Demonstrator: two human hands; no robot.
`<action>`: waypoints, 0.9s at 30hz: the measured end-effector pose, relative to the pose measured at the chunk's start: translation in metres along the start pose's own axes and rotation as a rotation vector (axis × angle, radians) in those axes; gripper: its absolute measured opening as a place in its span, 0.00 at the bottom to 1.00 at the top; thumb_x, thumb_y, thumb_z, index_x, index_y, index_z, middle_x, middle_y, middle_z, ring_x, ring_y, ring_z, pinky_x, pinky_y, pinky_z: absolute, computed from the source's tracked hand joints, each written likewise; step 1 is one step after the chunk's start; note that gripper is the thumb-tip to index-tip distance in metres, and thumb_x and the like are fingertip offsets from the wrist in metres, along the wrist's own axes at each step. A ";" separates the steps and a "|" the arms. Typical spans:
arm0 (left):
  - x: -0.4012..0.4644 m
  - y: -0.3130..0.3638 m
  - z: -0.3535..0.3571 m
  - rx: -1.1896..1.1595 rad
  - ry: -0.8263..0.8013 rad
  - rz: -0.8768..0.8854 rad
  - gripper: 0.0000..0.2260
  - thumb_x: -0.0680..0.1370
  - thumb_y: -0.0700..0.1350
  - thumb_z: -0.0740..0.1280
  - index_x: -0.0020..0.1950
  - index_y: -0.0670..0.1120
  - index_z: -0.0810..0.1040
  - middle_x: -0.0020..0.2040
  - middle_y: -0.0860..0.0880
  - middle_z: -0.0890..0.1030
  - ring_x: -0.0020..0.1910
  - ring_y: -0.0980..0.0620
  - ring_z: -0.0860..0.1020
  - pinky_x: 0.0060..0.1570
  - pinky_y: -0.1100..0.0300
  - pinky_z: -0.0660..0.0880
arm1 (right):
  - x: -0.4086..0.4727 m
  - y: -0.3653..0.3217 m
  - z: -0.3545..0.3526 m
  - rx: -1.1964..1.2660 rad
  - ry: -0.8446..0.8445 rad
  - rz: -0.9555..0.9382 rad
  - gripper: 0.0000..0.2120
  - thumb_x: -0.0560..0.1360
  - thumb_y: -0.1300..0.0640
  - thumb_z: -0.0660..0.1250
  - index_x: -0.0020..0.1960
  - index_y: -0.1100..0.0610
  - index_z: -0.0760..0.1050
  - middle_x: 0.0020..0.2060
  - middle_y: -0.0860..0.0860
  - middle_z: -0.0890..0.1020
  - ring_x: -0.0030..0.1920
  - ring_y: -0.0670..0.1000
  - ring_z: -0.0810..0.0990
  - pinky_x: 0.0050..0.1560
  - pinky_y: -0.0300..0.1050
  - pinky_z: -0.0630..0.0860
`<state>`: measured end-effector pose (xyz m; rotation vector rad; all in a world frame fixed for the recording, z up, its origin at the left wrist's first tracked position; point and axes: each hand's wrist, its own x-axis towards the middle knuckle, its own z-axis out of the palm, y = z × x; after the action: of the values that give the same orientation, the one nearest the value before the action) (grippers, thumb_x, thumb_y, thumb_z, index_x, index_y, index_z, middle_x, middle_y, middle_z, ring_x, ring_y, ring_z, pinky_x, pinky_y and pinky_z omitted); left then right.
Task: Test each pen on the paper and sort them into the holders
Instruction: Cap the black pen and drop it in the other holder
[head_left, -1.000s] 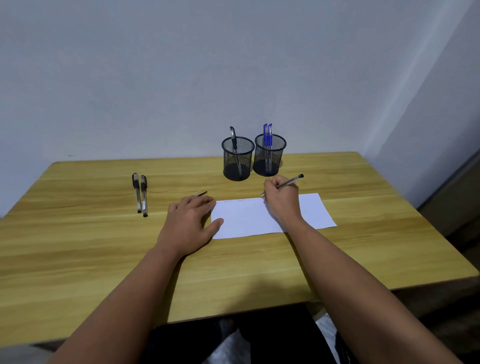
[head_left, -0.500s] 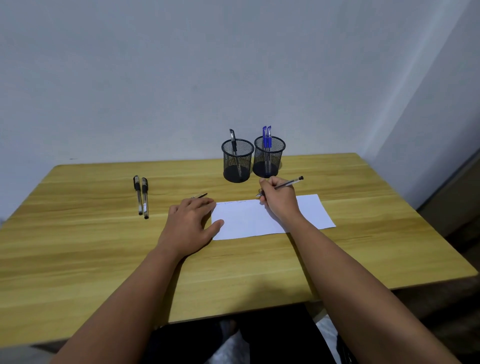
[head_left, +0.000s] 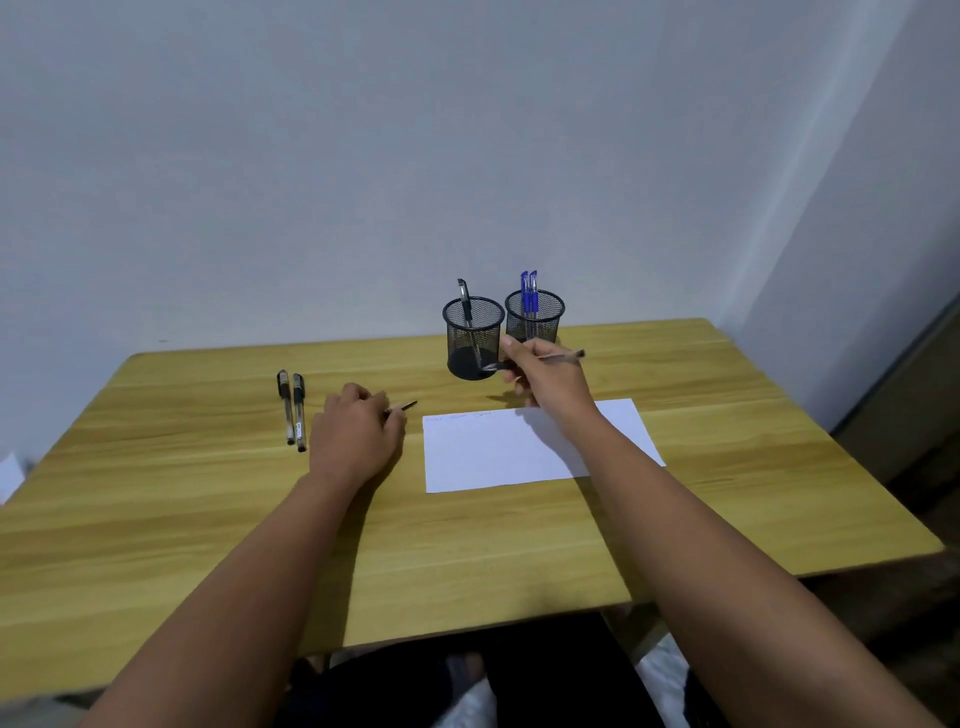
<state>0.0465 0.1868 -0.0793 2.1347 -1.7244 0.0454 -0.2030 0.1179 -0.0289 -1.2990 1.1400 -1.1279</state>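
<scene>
Two capped pens (head_left: 292, 410) are laid just left of the left hand (head_left: 357, 434), which is curled around a pen cap (head_left: 408, 406). An uncapped pen (head_left: 545, 358) is pinched by the right hand (head_left: 545, 376) just before the holders (head_left: 474, 338).

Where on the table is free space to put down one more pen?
Free: the near table strip before the paper, and the right edge beyond it. Crowded: around the two holders, the right hand, and between the left hand and two pens.
</scene>
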 end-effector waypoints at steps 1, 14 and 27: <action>0.002 0.001 0.001 0.027 -0.017 0.003 0.15 0.81 0.55 0.62 0.58 0.49 0.84 0.59 0.45 0.78 0.58 0.40 0.74 0.50 0.48 0.74 | -0.002 0.000 0.000 0.018 -0.033 0.034 0.12 0.85 0.51 0.69 0.50 0.58 0.85 0.37 0.54 0.86 0.29 0.46 0.78 0.28 0.39 0.73; 0.001 0.010 -0.020 -0.470 -0.081 0.028 0.05 0.80 0.48 0.69 0.54 0.54 0.83 0.49 0.57 0.83 0.45 0.55 0.81 0.46 0.54 0.79 | -0.019 0.011 -0.004 -0.142 -0.276 -0.003 0.07 0.80 0.57 0.76 0.55 0.60 0.87 0.47 0.55 0.91 0.35 0.46 0.84 0.35 0.39 0.78; -0.015 0.027 -0.050 -0.577 -0.082 0.089 0.05 0.80 0.45 0.70 0.53 0.52 0.84 0.49 0.55 0.82 0.40 0.56 0.80 0.38 0.61 0.73 | -0.037 -0.007 -0.013 -0.049 -0.254 -0.046 0.07 0.81 0.57 0.75 0.54 0.60 0.87 0.47 0.56 0.91 0.37 0.48 0.83 0.35 0.39 0.76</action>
<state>0.0282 0.2121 -0.0299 1.6527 -1.6223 -0.4644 -0.2195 0.1535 -0.0219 -1.4668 0.9585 -0.9408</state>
